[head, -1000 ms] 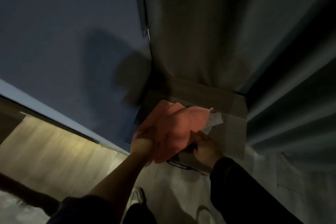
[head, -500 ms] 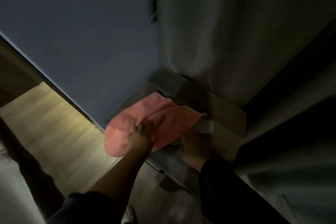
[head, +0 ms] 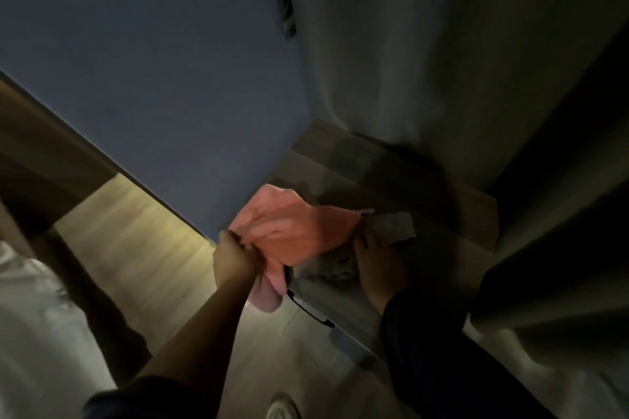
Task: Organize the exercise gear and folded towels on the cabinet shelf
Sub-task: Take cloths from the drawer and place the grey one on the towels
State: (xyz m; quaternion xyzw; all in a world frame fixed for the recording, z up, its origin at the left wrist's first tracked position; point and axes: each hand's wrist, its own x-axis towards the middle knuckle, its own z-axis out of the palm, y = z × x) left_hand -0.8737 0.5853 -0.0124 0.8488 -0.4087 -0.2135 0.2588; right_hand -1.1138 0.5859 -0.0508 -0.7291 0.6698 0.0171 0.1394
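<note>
Fingers (head: 238, 243) of the left hand (head: 233, 260) curl round one pink towel (head: 296, 228) at the front left corner of the cabinet shelf (head: 442, 211). The right hand (head: 377, 262) rests on one grey towel (head: 394, 226) partly beneath the pink; in the dim light I cannot tell its grip.

The left hand (head: 235, 258) is held forward on a bare forearm, its fingers curled tight round a pink towel (head: 296, 231). The right hand (head: 379, 264), dark-sleeved, is laid flat just to its right, fingers stretched forward.
</note>
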